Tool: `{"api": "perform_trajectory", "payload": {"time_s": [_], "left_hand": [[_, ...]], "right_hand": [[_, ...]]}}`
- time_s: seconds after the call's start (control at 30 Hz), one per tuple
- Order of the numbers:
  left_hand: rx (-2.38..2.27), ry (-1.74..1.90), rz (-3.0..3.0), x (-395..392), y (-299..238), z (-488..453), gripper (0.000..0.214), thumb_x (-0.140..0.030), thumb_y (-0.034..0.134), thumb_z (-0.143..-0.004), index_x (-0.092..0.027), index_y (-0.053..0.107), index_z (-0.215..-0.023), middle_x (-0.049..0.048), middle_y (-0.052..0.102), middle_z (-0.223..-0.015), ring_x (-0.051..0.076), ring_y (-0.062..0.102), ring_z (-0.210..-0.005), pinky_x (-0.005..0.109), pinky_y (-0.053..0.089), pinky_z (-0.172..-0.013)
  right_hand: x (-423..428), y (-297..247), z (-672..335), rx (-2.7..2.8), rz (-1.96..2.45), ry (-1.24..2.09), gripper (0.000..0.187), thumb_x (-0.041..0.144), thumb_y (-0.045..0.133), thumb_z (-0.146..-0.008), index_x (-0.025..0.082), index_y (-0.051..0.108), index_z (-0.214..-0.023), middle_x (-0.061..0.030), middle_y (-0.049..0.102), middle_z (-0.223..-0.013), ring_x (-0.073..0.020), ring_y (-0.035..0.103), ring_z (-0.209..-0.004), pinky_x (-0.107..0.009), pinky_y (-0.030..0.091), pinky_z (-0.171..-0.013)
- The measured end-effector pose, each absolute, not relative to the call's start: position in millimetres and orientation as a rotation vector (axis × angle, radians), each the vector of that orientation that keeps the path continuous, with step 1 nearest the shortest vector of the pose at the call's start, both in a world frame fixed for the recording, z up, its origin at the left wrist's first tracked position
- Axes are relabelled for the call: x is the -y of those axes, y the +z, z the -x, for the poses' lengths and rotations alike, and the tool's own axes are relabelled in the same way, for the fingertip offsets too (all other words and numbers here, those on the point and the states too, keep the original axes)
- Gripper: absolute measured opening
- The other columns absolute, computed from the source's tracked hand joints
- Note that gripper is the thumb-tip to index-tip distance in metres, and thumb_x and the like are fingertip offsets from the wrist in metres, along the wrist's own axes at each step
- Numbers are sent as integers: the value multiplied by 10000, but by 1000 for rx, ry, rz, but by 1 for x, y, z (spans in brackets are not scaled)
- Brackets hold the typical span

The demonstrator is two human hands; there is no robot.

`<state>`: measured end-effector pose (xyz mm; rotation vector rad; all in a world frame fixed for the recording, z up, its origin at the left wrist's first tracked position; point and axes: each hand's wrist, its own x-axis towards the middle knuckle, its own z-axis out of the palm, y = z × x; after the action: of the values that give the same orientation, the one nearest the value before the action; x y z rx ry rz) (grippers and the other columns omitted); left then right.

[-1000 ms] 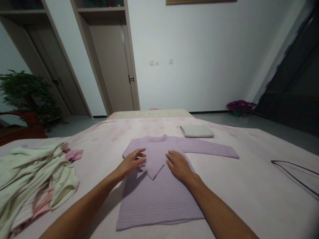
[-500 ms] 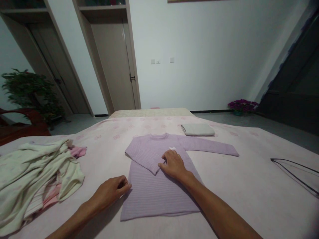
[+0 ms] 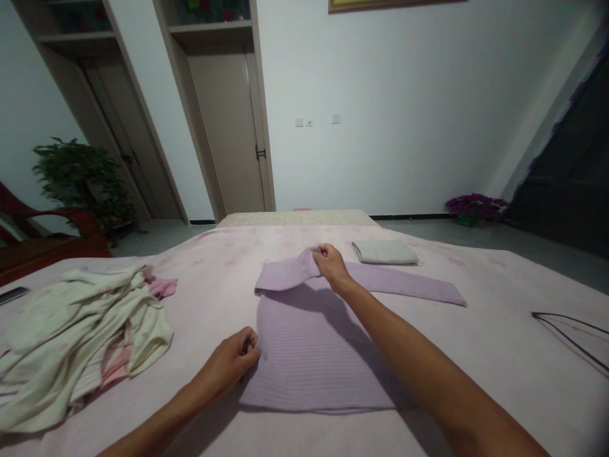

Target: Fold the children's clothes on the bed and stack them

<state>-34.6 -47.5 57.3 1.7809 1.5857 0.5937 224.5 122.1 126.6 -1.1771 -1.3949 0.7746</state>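
A lilac ribbed sweater (image 3: 304,355) lies flat in front of me, its hem toward me and one sleeve stretched out to the right. My right hand (image 3: 332,268) pinches the cuff of the other sleeve and holds it raised near the neckline, so the collar is hidden behind the lifted cloth. At the sweater's left side edge, my left hand (image 3: 240,355) has its fingers closed on the fabric.
Left on the pink bedspread (image 3: 200,304) sits a rumpled pile of clothes (image 3: 90,330), with a dark phone (image 3: 13,294) beyond it. A folded grey cloth (image 3: 386,252) lies behind the sweater. At far right is a black clothes hanger (image 3: 571,339).
My right hand has moved up and away from me, lifting the sleeve cuff from mid-chest to the neckline. My left hand has closed on the side edge. The view has shifted slightly.
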Motion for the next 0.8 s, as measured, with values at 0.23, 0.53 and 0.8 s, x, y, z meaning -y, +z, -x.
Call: {"api": "perform_trajectory", "payload": {"time_s": [0.23, 0.53, 0.8], "left_hand": [[-1487, 638, -1861, 43, 90, -4, 170, -375, 519, -841, -215, 561, -878, -13, 608, -746, 144, 525, -667, 241, 356, -605], [-1328, 399, -2002, 46, 98, -41, 197, -371, 549, -853, -225, 668, -911, 31, 702, -811, 178, 601, -711, 273, 379, -628], [-1285, 692, -1470, -19, 94, -29, 463, -561, 576, -849, -131, 673, -993, 69, 681, -774, 173, 642, -665, 262, 473, -574]], "right_hand": [[-157, 178, -259, 1336, 1084, 607, 222, 284, 542, -702, 168, 620, -874, -3, 647, -802, -147, 565, -738, -257, 447, -680], [-160, 191, -302, 1419, 1046, 387, 192, 261, 548, -752, 164, 659, -875, -31, 694, -834, -167, 602, -756, -300, 495, -733], [-108, 181, -298, 1659, 1066, 294, 198, 287, 541, -865, 203, 684, -974, -27, 716, -923, -182, 643, -830, -319, 494, -805]]}}
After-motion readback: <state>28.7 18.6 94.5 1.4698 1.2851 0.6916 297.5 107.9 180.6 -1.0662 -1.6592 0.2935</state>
